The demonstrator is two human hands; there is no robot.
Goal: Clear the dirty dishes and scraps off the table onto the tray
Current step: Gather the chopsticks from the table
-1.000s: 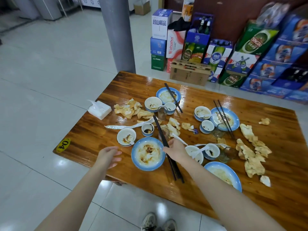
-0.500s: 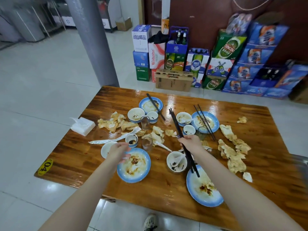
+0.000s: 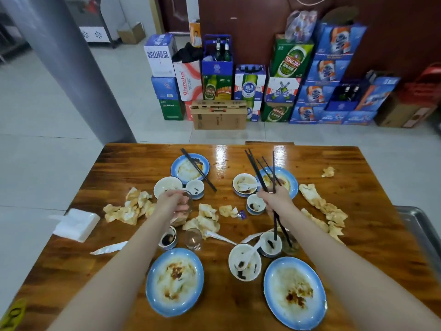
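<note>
Blue-rimmed plates [image 3: 152,285]: 4 on the wooden table [image 3: 381,187]. Left hand [image 3: 173,203] grips 1 clear glass [image 3: 189,203]; right hand [image 3: 274,200] pinches several black chopsticks [image 3: 256,170].

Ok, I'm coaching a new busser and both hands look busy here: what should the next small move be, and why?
Probably lift the small clear glass that the left hand grips and carry it toward the metal tray beside the table's right side. The right hand holds black chopsticks, so both hands are full.
</note>
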